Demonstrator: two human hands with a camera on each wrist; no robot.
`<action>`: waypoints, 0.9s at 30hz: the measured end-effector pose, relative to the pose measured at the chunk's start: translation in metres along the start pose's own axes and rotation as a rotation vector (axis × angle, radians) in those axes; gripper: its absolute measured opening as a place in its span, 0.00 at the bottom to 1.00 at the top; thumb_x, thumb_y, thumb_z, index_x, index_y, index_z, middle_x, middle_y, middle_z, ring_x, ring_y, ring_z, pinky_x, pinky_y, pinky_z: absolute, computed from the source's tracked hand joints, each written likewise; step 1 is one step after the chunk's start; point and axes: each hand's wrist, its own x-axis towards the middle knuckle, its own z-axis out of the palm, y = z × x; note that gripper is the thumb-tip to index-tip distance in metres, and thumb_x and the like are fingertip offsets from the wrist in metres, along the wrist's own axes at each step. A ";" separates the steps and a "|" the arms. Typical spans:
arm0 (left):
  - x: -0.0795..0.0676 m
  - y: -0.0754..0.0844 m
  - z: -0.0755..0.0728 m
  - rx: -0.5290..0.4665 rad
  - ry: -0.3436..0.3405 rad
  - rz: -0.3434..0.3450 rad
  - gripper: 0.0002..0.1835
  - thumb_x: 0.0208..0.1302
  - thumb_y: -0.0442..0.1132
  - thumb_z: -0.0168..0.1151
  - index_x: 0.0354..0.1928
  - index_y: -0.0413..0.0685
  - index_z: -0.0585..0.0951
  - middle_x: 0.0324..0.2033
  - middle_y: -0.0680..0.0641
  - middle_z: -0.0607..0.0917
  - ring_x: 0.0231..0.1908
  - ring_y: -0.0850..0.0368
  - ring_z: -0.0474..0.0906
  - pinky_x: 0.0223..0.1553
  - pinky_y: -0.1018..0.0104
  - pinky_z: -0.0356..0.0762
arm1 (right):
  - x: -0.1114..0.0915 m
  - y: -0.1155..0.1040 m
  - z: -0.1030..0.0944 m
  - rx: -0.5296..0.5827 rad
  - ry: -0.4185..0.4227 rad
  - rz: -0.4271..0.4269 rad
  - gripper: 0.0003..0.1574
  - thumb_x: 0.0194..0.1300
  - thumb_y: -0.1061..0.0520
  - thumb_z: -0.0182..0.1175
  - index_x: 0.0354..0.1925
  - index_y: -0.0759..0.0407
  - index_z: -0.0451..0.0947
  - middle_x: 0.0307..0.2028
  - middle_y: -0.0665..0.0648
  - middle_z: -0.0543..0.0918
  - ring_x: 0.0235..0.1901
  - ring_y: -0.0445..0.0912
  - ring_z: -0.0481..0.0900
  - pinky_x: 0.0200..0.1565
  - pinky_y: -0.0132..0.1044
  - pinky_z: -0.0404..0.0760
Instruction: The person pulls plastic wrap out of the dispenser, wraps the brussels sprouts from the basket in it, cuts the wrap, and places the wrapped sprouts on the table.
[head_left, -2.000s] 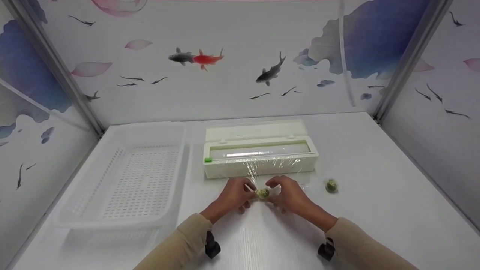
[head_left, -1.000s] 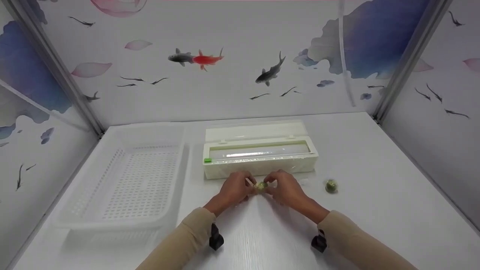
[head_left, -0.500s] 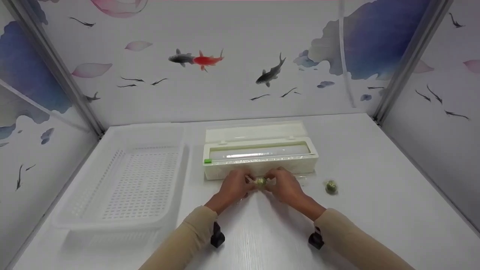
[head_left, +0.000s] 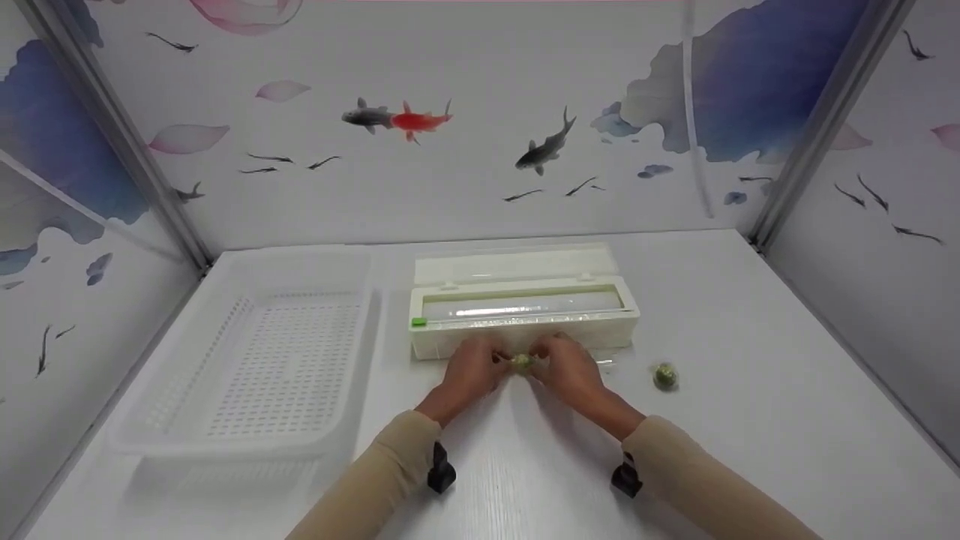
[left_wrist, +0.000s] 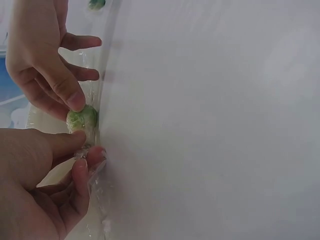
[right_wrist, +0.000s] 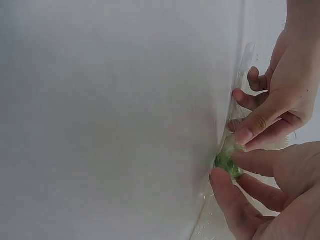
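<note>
Close to the front of the film box, a Brussels sprout [head_left: 521, 363] in clear cling film sits between both hands. My left hand [head_left: 472, 366] pinches the bunched film [left_wrist: 82, 152] at the sprout's left side. From the other side, my right hand [head_left: 568, 369] holds the sprout by thumb and fingertips, as the right wrist view shows. Loose cling film [right_wrist: 245, 62] trails out past the fingers along the box. Behind the hands stands a white cling film box [head_left: 525, 330], its lid raised and the roll showing inside. Another wrapped Brussels sprout [head_left: 665, 376] lies to the right.
A white perforated plastic basket [head_left: 285, 367] stands on the left of the white table [head_left: 750, 450]. A green slider [head_left: 419, 322] sits at the left end of the box's cutting rail. Printed panels [head_left: 465, 180] enclose the table at the back and sides.
Both hands have moved forward towards the box with the sprout. The film that was stretched from the box down to the sprout is now rolled up close against the box front.
</note>
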 end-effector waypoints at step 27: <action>-0.033 0.007 -0.016 -0.056 0.244 -0.072 0.08 0.62 0.29 0.65 0.40 0.41 0.90 0.39 0.44 0.91 0.37 0.53 0.87 0.36 0.63 0.86 | 0.005 0.005 -0.012 0.070 -0.011 -0.022 0.13 0.61 0.60 0.69 0.45 0.61 0.85 0.43 0.59 0.89 0.46 0.55 0.85 0.46 0.50 0.84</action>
